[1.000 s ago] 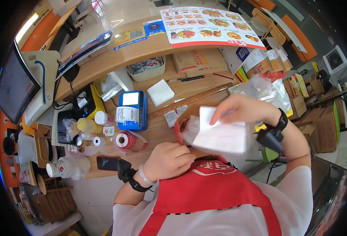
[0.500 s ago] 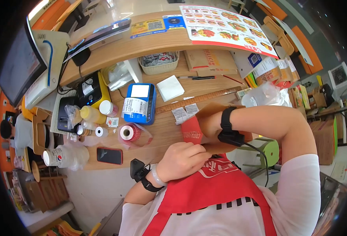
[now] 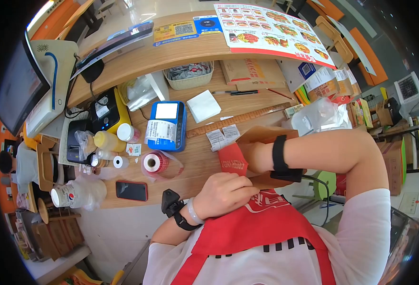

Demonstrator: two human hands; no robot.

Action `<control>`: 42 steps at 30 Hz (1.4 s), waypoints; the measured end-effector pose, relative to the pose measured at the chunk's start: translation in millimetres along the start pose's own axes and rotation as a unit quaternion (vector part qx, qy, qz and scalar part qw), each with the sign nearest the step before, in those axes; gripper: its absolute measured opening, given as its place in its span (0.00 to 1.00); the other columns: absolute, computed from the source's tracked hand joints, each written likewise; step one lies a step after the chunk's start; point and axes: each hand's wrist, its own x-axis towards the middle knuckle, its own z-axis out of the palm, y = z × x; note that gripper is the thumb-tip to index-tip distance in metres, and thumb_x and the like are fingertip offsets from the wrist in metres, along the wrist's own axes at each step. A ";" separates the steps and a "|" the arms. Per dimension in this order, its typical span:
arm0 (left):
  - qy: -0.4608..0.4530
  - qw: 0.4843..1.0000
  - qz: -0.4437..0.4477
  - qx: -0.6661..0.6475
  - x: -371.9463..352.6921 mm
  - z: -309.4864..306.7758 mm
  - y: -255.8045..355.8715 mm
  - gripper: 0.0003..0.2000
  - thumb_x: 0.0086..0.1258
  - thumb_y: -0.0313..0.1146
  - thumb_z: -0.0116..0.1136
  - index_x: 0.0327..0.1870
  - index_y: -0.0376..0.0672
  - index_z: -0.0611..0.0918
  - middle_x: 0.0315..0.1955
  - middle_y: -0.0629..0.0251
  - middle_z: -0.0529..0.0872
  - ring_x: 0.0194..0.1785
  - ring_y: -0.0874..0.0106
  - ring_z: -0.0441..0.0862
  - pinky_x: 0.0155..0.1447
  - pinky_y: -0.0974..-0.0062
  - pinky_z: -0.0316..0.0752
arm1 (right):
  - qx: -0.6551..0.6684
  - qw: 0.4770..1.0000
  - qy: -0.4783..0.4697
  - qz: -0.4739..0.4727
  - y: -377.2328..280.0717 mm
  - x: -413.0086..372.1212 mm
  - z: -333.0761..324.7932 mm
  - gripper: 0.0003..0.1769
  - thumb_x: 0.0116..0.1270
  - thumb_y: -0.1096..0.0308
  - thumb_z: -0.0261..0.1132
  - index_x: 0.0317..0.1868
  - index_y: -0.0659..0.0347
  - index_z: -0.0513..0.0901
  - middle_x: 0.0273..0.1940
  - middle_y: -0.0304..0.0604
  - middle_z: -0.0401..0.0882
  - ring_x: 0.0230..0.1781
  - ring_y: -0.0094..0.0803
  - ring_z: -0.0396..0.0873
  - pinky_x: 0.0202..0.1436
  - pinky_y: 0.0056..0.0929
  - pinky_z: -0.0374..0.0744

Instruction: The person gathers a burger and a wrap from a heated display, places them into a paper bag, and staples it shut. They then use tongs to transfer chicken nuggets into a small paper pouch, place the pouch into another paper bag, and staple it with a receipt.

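Note:
A brown paper bag (image 3: 268, 135) with a red printed side lies open at the desk's front edge, against the red apron. My left hand (image 3: 224, 194) is closed on the near edge of its red side. My right hand (image 3: 260, 157) reaches into the bag's mouth; its fingers are hidden inside. Printed paper slips (image 3: 222, 137) are at the bag's upper left. Left of the bag stands a roll of red-edged labels (image 3: 155, 162) in clear wrap.
On the wooden desk are a blue label printer (image 3: 167, 127), a phone (image 3: 131, 190), white napkins (image 3: 203, 106), a wooden ruler (image 3: 238, 119), sauce bottles (image 3: 108, 141) and wrapped cups (image 3: 79, 194). Behind them, a basket of packets (image 3: 189, 76) sits under the raised counter (image 3: 190, 53).
My right arm has shifted slightly right, with a little more of the wrist outside the bag. My left hand keeps its grip. The whole view has moved slightly.

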 end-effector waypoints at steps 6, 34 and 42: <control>0.013 1.000 -0.002 0.003 0.5 1.2 1.8 0.10 0.43 0.24 0.64 0.29 0.44 0.81 0.25 0.69 0.78 0.25 0.70 0.76 0.27 0.75 0.71 | 0.077 0.995 -0.023 0.060 10.1 49.8 40.3 0.27 0.43 0.51 0.69 0.44 0.55 0.81 0.46 0.42 0.78 0.49 0.37 0.75 0.46 0.34 0.76; 0.051 0.907 -0.412 -0.073 -48.6 78.3 -33.2 0.12 0.60 0.30 0.55 0.44 0.35 0.77 0.34 0.54 0.82 0.34 0.63 0.81 0.43 0.75 0.74 | 0.575 0.652 0.493 0.026 1.6 -67.7 164.0 0.13 0.56 0.74 0.61 0.43 0.67 0.78 0.42 0.49 0.79 0.47 0.40 0.76 0.52 0.28 0.71; 0.041 0.950 -0.293 -0.096 -9.8 43.9 -57.9 0.41 0.45 0.28 0.69 0.62 0.38 0.57 0.47 0.58 0.73 0.51 0.70 0.71 0.55 0.73 0.66 | 0.435 0.672 0.594 -0.083 33.6 -71.9 108.8 0.12 0.45 0.75 0.68 0.34 0.61 0.80 0.32 0.38 0.74 0.36 0.34 0.74 0.38 0.25 0.73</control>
